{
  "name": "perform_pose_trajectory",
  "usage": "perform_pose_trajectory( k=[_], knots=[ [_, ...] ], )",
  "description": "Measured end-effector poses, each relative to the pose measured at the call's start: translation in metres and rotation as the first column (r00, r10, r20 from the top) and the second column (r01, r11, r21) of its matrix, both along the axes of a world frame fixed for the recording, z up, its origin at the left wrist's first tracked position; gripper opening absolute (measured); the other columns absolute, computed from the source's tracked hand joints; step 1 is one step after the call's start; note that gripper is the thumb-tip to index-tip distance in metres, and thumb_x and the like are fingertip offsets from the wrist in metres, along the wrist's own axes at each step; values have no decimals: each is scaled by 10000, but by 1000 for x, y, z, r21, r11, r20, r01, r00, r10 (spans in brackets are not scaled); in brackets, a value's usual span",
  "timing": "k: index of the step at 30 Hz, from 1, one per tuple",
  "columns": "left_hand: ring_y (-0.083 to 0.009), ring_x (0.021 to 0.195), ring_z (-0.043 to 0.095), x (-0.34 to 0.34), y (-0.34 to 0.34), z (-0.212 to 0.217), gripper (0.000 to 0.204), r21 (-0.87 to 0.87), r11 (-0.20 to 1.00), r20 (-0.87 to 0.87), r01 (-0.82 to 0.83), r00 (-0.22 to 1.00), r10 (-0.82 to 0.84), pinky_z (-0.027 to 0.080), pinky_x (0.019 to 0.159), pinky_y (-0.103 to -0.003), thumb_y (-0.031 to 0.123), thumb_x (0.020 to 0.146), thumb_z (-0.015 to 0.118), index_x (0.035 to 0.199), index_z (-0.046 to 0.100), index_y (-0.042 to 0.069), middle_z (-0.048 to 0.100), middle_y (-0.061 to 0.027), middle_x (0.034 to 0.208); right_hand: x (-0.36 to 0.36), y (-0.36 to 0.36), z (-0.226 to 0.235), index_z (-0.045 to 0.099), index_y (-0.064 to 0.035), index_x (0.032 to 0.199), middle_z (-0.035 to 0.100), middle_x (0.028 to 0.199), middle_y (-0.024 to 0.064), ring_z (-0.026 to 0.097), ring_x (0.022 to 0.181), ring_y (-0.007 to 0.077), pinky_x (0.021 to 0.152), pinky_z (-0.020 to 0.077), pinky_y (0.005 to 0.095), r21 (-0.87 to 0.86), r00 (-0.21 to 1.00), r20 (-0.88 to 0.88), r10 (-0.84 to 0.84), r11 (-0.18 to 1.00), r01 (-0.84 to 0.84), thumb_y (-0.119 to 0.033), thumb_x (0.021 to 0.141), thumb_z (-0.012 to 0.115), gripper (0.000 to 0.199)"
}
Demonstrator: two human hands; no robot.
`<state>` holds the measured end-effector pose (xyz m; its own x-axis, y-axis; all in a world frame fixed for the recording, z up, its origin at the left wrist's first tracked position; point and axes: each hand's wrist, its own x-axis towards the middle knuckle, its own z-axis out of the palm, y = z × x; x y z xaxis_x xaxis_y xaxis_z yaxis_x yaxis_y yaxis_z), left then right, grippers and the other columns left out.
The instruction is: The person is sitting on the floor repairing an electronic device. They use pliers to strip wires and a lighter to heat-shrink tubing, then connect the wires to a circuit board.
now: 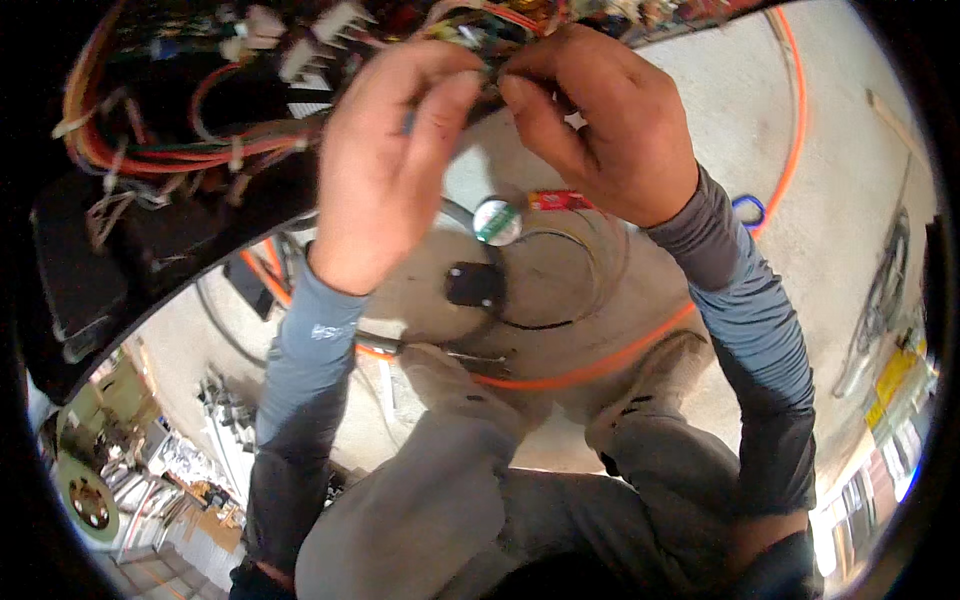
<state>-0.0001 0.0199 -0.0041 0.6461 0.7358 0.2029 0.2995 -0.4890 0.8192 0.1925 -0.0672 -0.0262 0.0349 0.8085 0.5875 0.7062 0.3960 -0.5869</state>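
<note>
My left hand [385,160] and my right hand [600,125] are raised close together at the top of the view. Their fingertips pinch a thin wire [487,68] that comes from a wiring harness [200,130] of orange, red and white wires with white connectors. The harness hangs inside a dark machine body [110,260] at the upper left. What exactly lies between the fingertips is too small to tell beyond a short green-tinted wire end. Both forearms wear grey long sleeves.
Below on the concrete floor lie an orange cable loop [620,355], a round white-green tin [497,221], a small red pack [560,201], a black square part [473,285], a blue carabiner [748,210]. My knees and shoes [660,380] are at the bottom. Tools clutter the lower left [170,470].
</note>
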Motion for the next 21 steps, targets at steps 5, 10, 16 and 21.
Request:
perform_pose_trajectory(
  k=[5,10,16,21],
  knots=[
    [-97,849,626,-1,-7,4,208,-60,993,-17,-101,995,100,509,791,-250,179,982,736,1137,708,43,708,-26,935,71,-85,-11,662,-21,1071,656,905,133,675,773,330,671,556,404,-338,962,227,155,938,-71,-36,874,723,206],
    [-57,824,577,2,-4,-7,198,-71,994,-15,-83,996,83,489,764,-226,167,1008,711,1153,697,32,675,16,883,122,-192,-23,564,-60,1320,616,1216,202,643,1033,407,885,558,477,-708,898,381,221,695,129,-41,808,668,523],
    [-87,745,595,-3,-11,-2,159,14,992,-22,-128,992,128,495,680,-252,137,1000,681,1107,671,19,689,-42,846,109,-231,-45,496,-105,1457,543,1298,239,550,1200,423,1028,483,504,-730,780,590,210,552,403,-68,817,690,670],
    [-132,724,643,-6,-18,4,165,-71,981,-8,-178,984,178,525,679,-295,131,1005,654,1111,674,6,719,-98,850,115,-226,-48,470,-143,1499,543,1301,227,547,1211,403,1038,476,505,-692,701,653,285,601,400,-121,816,735,733]
  ],
)
